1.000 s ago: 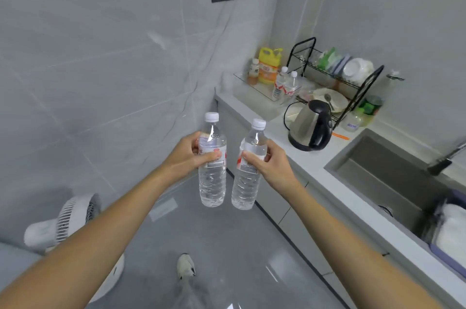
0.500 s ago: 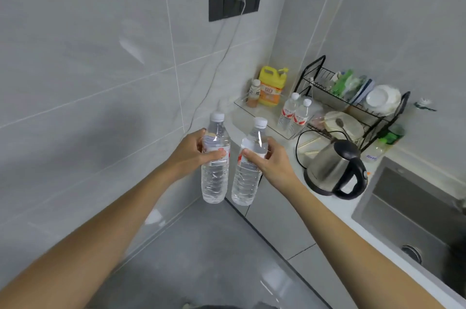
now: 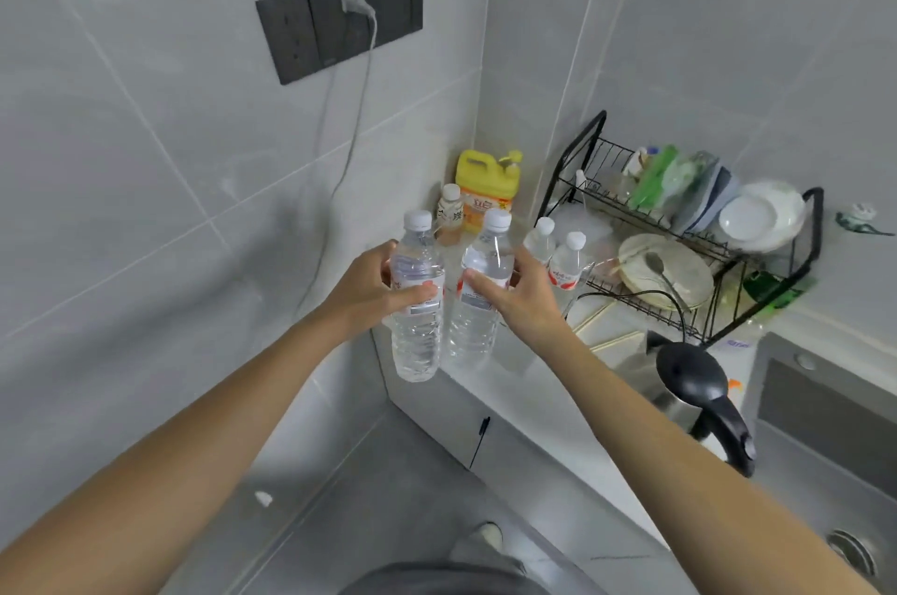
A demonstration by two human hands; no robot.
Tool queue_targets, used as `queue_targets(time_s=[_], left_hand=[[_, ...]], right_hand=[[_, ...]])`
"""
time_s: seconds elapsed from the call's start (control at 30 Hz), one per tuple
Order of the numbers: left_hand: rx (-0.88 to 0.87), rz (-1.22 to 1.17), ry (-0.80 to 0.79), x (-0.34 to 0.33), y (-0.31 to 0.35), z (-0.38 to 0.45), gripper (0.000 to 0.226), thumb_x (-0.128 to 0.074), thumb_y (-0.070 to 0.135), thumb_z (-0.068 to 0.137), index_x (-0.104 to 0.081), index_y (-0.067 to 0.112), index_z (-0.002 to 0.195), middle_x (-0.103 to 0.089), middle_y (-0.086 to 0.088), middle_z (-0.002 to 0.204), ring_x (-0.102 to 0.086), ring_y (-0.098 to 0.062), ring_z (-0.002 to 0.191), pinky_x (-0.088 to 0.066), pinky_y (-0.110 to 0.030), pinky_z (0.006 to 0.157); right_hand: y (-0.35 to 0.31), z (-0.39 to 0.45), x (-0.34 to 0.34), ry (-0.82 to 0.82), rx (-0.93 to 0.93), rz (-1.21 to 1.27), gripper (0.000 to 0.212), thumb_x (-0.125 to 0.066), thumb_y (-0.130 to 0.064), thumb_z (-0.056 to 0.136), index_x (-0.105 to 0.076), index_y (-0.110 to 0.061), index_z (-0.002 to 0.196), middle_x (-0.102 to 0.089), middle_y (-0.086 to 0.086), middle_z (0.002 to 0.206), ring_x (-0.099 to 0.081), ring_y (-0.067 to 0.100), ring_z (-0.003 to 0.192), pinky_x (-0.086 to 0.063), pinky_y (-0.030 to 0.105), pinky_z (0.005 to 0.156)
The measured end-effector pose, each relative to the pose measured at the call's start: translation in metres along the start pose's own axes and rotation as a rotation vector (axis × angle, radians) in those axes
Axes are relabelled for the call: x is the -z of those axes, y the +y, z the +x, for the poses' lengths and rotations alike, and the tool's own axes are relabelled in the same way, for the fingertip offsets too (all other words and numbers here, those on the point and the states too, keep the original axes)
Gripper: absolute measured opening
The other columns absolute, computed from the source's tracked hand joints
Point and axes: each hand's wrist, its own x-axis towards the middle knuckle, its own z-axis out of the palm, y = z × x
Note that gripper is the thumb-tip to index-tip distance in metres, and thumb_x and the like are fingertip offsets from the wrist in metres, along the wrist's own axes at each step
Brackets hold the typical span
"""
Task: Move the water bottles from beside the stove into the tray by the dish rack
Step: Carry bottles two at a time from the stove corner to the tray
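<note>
The person stood at the end of the counter [image 3: 529,395] with a water bottle in each hand, both upright and held in the air just short of the dish rack [image 3: 679,225]. The left hand [image 3: 369,293] had its grip wrapped round the labelled middle of the left bottle [image 3: 417,303], thumb across the front; the right hand [image 3: 524,298] closed its grip round the label band of the right bottle [image 3: 478,298] in the same way. The two bottles hung side by side, nearly touching, on the near side of the rack.

Left of the dish rack, two more capped bottles [image 3: 558,254] already stood where the clear tray seemed to be, though its edges were hard to make out. Behind them, farther from the rack, sat a yellow jug [image 3: 485,191] and a small bottle [image 3: 449,211]. A dark kettle [image 3: 699,390] stood on the counter in front of the rack.

Both held bottles looked full, so I judged them moderately heavy, with thin, slick plastic walls that would dent under a hard squeeze. The label band, where each hand had them, seemed the firmest hold; setting them down upright beside the standing pair would need a little care not to topple those.
</note>
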Motion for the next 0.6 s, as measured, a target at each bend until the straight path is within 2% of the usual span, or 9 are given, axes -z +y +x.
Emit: queue_targets(time_s=[0.1, 0.17, 0.27, 0.33, 0.43, 0.53, 0.6], left_hand=[[0.0, 0.032, 0.003, 0.0, 0.004, 0.05, 0.05, -0.084, 0.053, 0.063, -0.066, 0.03, 0.103, -0.075, 0.009, 0.091, -0.071, -0.015, 0.085, -0.057, -0.04, 0.079], [-0.013, 0.058, 0.003, -0.002, 0.003, 0.08, 0.05, -0.085, 0.053, 0.064, -0.066, 0.03, 0.105, -0.076, 0.006, 0.096, -0.072, -0.02, 0.091, -0.056, -0.044, 0.086], [-0.011, 0.071, -0.033, -0.007, 0.0, 0.12, 0.053, -0.085, 0.053, 0.064, -0.065, 0.031, 0.108, -0.076, 0.008, 0.099, -0.072, -0.014, 0.092, -0.058, -0.036, 0.082], [-0.016, 0.088, -0.065, -0.01, -0.003, 0.144, 0.052, -0.086, 0.052, 0.066, -0.065, 0.032, 0.109, -0.076, 0.011, 0.1, -0.072, -0.009, 0.092, -0.057, -0.032, 0.081], [-0.014, 0.118, -0.11, -0.014, -0.017, 0.181, 0.053, -0.089, 0.05, 0.066, -0.066, 0.032, 0.111, -0.077, 0.011, 0.101, -0.073, -0.01, 0.093, -0.06, -0.039, 0.086], [-0.024, 0.142, -0.167, -0.018, -0.029, 0.217, 0.055, -0.091, 0.048, 0.065, -0.066, 0.031, 0.111, -0.078, 0.011, 0.099, -0.074, -0.009, 0.093, -0.06, -0.039, 0.086], [-0.041, 0.152, -0.211, -0.022, -0.034, 0.235, 0.051, -0.093, 0.038, 0.069, -0.066, 0.031, 0.112, -0.078, 0.013, 0.097, -0.074, -0.004, 0.091, -0.058, -0.032, 0.082]], right_hand=[[0.004, 0.043, 0.012, 0.023, -0.001, -0.001, 0.045, -0.084, -0.043, 0.084, -0.063, -0.029, 0.122, -0.076, -0.011, 0.107, -0.071, 0.011, 0.1, -0.058, 0.042, 0.093], [0.012, 0.067, 0.018, 0.045, -0.015, -0.02, 0.052, -0.083, -0.051, 0.081, -0.063, -0.03, 0.124, -0.075, -0.01, 0.108, -0.071, 0.013, 0.101, -0.058, 0.045, 0.093], [0.026, 0.096, 0.025, 0.066, -0.057, -0.052, 0.06, -0.081, -0.064, 0.074, -0.061, -0.033, 0.121, -0.074, -0.004, 0.106, -0.071, 0.022, 0.099, -0.058, 0.051, 0.089], [0.031, 0.111, 0.028, 0.089, -0.075, -0.092, 0.055, -0.083, -0.06, 0.075, -0.059, -0.035, 0.117, -0.074, -0.001, 0.103, -0.07, 0.024, 0.097, -0.058, 0.05, 0.086], [0.04, 0.13, 0.03, 0.113, -0.103, -0.111, 0.051, -0.086, -0.046, 0.08, -0.056, -0.033, 0.12, -0.073, -0.009, 0.1, -0.07, 0.018, 0.091, -0.059, 0.044, 0.084], [0.052, 0.147, 0.027, 0.141, -0.155, -0.145, 0.059, -0.085, -0.049, 0.079, -0.057, -0.026, 0.125, -0.073, -0.005, 0.102, -0.07, 0.023, 0.092, -0.059, 0.049, 0.084], [0.061, 0.155, 0.024, 0.161, -0.186, -0.175, 0.06, -0.085, -0.051, 0.078, -0.057, -0.023, 0.124, -0.072, -0.003, 0.104, -0.069, 0.023, 0.095, -0.058, 0.05, 0.086]])
